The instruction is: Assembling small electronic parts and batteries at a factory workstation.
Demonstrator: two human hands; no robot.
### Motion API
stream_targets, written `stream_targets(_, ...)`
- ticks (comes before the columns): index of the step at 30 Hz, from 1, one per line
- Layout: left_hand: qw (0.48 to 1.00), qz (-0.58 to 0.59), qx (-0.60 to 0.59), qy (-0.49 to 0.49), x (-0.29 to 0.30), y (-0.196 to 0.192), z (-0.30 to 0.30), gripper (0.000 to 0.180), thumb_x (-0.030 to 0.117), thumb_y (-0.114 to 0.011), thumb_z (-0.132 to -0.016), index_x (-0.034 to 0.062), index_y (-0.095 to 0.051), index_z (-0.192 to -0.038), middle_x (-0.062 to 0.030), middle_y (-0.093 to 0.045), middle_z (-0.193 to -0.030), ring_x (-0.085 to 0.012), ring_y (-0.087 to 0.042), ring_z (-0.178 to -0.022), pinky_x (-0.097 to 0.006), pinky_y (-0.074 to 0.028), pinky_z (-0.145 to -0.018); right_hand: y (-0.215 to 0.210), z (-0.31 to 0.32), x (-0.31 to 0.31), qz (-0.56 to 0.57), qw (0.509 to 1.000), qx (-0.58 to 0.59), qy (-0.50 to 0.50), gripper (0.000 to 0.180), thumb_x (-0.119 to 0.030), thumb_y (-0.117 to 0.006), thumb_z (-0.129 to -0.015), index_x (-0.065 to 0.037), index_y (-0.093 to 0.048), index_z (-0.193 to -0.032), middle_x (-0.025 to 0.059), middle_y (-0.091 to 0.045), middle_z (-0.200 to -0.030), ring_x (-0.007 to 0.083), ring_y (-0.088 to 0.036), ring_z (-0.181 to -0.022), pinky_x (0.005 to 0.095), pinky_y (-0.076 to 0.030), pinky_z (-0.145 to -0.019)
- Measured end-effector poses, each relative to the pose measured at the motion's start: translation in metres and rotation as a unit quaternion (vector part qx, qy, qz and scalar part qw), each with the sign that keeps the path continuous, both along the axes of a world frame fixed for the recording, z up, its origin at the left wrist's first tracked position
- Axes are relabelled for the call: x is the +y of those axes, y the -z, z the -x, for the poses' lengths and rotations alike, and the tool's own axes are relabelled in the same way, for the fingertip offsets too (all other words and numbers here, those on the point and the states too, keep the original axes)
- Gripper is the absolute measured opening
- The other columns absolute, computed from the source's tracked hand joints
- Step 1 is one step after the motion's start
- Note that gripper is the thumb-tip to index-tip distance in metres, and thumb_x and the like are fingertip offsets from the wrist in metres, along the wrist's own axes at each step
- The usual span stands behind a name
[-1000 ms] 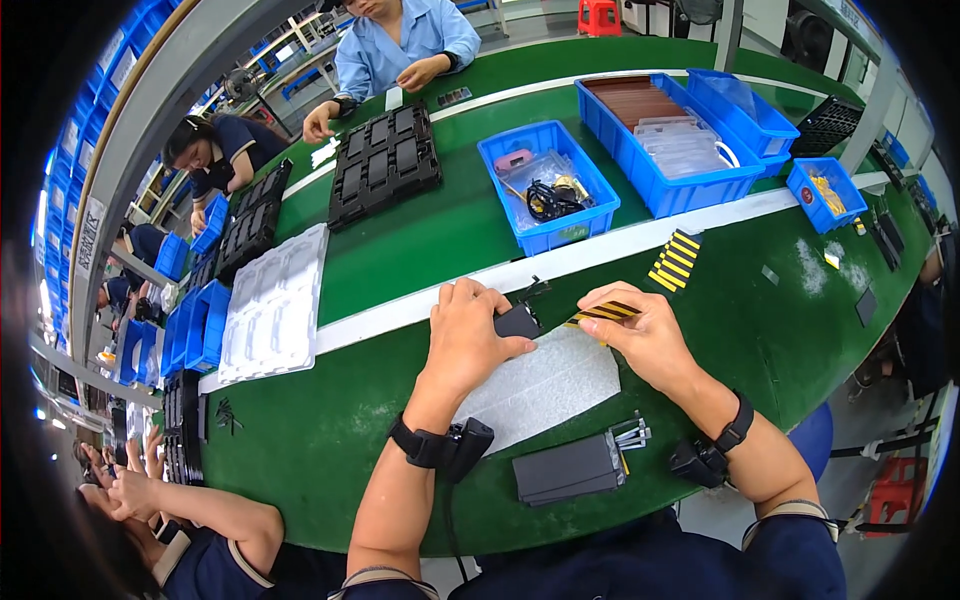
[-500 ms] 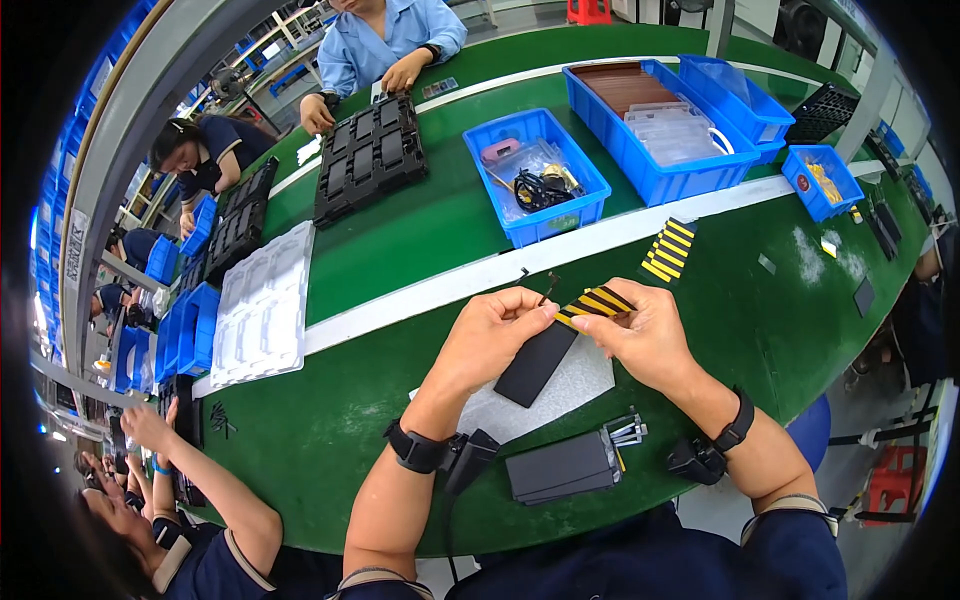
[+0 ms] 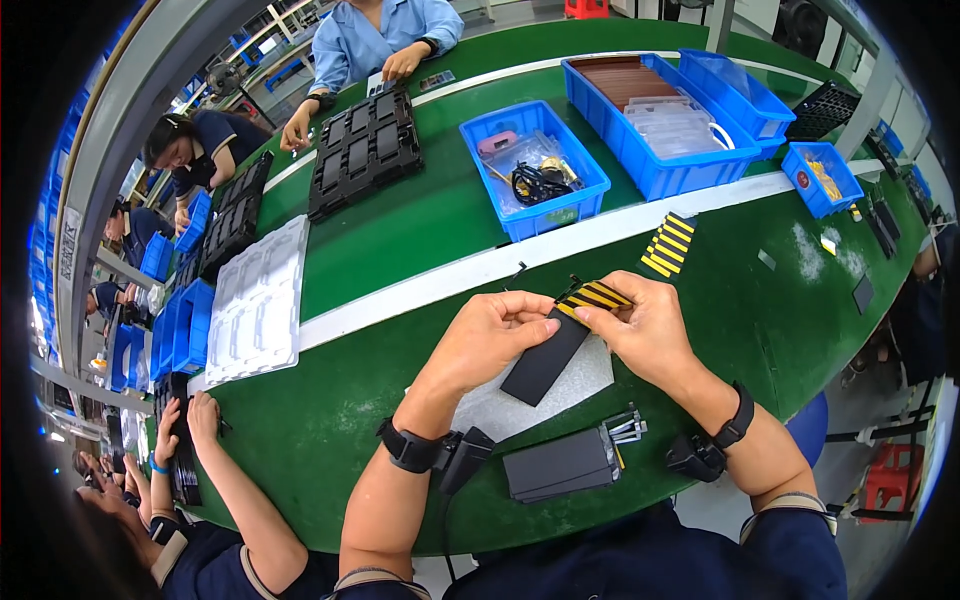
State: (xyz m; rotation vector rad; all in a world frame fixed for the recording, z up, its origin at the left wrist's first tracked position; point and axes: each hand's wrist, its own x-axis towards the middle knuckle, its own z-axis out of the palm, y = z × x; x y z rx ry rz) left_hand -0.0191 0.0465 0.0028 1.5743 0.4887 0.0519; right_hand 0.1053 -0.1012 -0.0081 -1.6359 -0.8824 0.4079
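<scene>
my right hand (image 3: pixel 646 320) pinches the striped strip (image 3: pixel 598 294), and my left hand (image 3: pixel 486 335) pinches the black block (image 3: pixel 545 366) near its upper end, over the white sheet (image 3: pixel 578 384). a second ago that hand hid most of the block; now its face shows and the strip seems to overlap its end, so i judge they are being aligned

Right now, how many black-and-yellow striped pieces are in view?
2: one striped piece in the right hand; a second striped piece on the green table beyond that hand. Any stacked underneath would be hidden.
</scene>
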Motion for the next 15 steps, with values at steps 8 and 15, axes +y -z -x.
stream_targets(8, 0.999, -0.032, 0.039, 0.001, -0.0002, -0.0032, 0.0003, 0.029, 0.021, -0.068, -0.084, 0.0024, -0.064, -0.106, 0.0029, -0.063, -0.082, -0.0005, -0.051, -0.065, -0.016, -0.040, -0.054, 0.0034, -0.0007, 0.0003, 0.015, 1.000, -0.018, 0.006, 0.013, -0.007, -0.069, -0.074, 0.003, -0.064, -0.079, 0.0095, -0.061, -0.067, 0.0117, -0.052, -0.053, 0.0279, -0.041, -0.050)
stream_targets(15, 1.000, -0.022, 0.016, -0.002, 0.0029, -0.0002, -0.0018, 0.031, 0.020, -0.067, -0.083, 0.0010, -0.064, -0.106, 0.0002, -0.063, -0.080, -0.0032, -0.053, -0.065, -0.019, -0.043, -0.051, 0.0048, -0.0020, 0.0041, 0.008, 1.000, -0.028, 0.003, 0.013, -0.008, -0.070, -0.074, 0.002, -0.064, -0.080, 0.0093, -0.061, -0.067, 0.0111, -0.052, -0.054, 0.0274, -0.041, -0.050)
